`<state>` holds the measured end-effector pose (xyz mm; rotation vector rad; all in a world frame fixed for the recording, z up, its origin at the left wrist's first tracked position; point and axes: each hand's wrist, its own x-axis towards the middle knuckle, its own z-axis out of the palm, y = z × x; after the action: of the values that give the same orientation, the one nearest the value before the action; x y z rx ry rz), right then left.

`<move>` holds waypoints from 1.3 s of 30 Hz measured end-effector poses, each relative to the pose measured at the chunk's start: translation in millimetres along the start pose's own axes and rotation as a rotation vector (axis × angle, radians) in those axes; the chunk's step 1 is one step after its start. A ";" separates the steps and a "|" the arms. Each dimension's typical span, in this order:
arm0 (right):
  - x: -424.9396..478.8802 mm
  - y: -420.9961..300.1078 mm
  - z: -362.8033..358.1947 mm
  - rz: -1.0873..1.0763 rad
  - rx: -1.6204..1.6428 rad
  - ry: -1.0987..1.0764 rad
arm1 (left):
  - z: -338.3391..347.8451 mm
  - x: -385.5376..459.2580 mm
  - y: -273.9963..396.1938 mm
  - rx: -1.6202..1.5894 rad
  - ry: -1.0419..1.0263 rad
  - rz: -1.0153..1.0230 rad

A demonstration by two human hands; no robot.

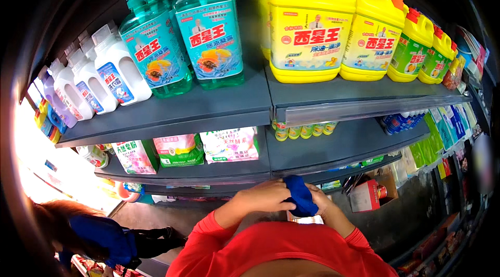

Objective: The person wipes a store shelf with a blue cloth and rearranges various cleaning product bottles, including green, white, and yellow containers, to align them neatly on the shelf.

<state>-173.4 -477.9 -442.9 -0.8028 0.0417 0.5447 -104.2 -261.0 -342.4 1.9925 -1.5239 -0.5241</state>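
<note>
A bunched blue cloth (300, 195) is held between my two hands, in front of my red top and below the shelf edge. My left hand (269, 195) grips its left side, the fingers bent into the folds. On the other side, my right hand (319, 200) has hold of the cloth's right edge, partly hidden behind it. Above the hands, the upper shelf bears green pump bottles (213, 38) of liquid, yellow handled jugs (312, 30) with orange caps and white handled bottles (122, 68).
A dark grey shelf (250, 101) with a clear plastic edge strip spans the view. Bags of washing powder (230, 145) and small bottles (306, 130) stand lower down. An open carton (365, 199) sits at the lower right. A person in blue (103, 238) is at the lower left.
</note>
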 end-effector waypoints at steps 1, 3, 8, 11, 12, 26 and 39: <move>-6.7 -8.4 -2.1 0.038 0.091 -0.089 | -6.2 -6.2 3.1 -0.064 -0.035 0.004; -17.7 -33.1 10.7 -0.023 -0.169 -0.057 | -26.8 -17.1 18.9 -0.177 0.058 0.047; -47.0 -78.4 17.3 -0.265 -0.240 -0.042 | -45.3 -41.8 52.8 -0.221 0.688 -0.091; -56.5 -94.3 25.1 -0.343 -0.160 0.036 | -46.7 -40.3 57.8 0.058 1.055 0.035; -58.0 -94.4 21.3 -0.377 -0.178 0.054 | -48.0 -38.2 61.4 0.142 1.131 0.024; -87.8 -144.8 47.9 -0.788 -0.320 0.236 | -101.5 5.3 58.9 0.711 1.202 -0.071; -80.0 -118.8 28.4 -0.762 -0.239 0.325 | -100.7 15.1 55.6 0.839 1.113 -0.150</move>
<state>-190.3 -561.2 -324.1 -1.0552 -0.0321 -0.3094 -79.0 -265.6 -229.3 2.2792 -0.8721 1.2020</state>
